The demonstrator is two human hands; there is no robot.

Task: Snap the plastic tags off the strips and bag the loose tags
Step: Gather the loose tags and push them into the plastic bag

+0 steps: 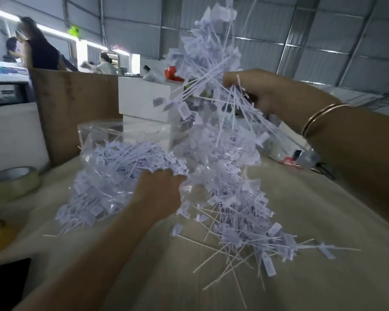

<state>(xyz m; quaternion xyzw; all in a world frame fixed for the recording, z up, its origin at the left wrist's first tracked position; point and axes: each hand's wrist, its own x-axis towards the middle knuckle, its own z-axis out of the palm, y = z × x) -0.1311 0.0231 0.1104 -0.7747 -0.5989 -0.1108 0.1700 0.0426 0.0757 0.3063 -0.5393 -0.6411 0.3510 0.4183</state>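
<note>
I see a tangled clump of tags (213, 135), pale thin plastic with flat rectangular heads on long stiff stems, rising well above the table (301, 221), which is covered in a dull beige cloth-like surface. My right hand (254, 93) is raised at mid-height with its fingers curled closed around a bundle of stems, so the clump hangs from it and fans upward past it; a thin gold bangle (319, 118) circles that wrist. The lower end of the clump spills onto the table as a loose heap of tags (252, 239), stems sticking out toward the near and right edges. To the left lies a clear, crinkly plastic bag (103, 167), already packed with more tags and sagging on the table. My left hand (160, 194) rests knuckles up at the mouth of that bag, fingers bent and pinching the clear film where it meets the hanging clump; how tightly I cannot tell through the blur. Behind the bag stands a brown cardboard box wall (72, 113) and a white box (144, 97). A roll of tape (14, 182) sits at the table's left edge. The near centre of the table is bare.
</note>
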